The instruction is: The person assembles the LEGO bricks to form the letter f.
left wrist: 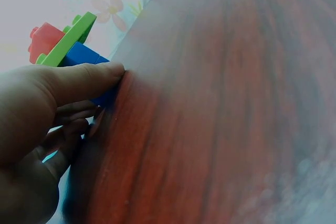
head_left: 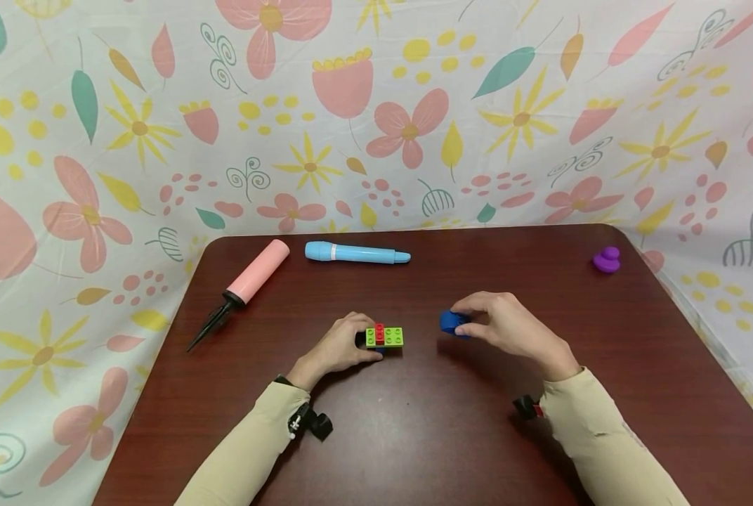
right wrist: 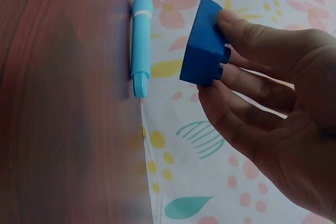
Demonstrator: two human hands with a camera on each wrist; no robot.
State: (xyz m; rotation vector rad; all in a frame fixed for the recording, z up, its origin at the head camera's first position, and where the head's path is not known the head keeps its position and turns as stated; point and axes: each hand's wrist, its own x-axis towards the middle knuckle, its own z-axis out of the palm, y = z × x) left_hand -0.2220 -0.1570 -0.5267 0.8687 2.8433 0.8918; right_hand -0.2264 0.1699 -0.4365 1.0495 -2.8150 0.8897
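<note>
My left hand [head_left: 334, 349] holds a small stack of toy building bricks low over the table, left of the middle. On top of the stack sits a red brick [head_left: 379, 333], then a lime-green plate [head_left: 395, 338], with a blue brick [left wrist: 83, 54] beneath. In the left wrist view the thumb presses the blue brick's side. To the right, my right hand [head_left: 515, 332] pinches a separate blue toy brick [right wrist: 203, 43] between thumb and fingers. Its studs face the palm in the right wrist view. A gap lies between this brick and the stack.
At the back left lies a pink hand pump [head_left: 259, 273] with a black end. Beside it is a light-blue tube [head_left: 357, 254] with a narrow tip. A purple knobbed toy [head_left: 607, 260] stands at the back right. Floral cloth [head_left: 408, 84] hangs behind the brown table [head_left: 376, 450].
</note>
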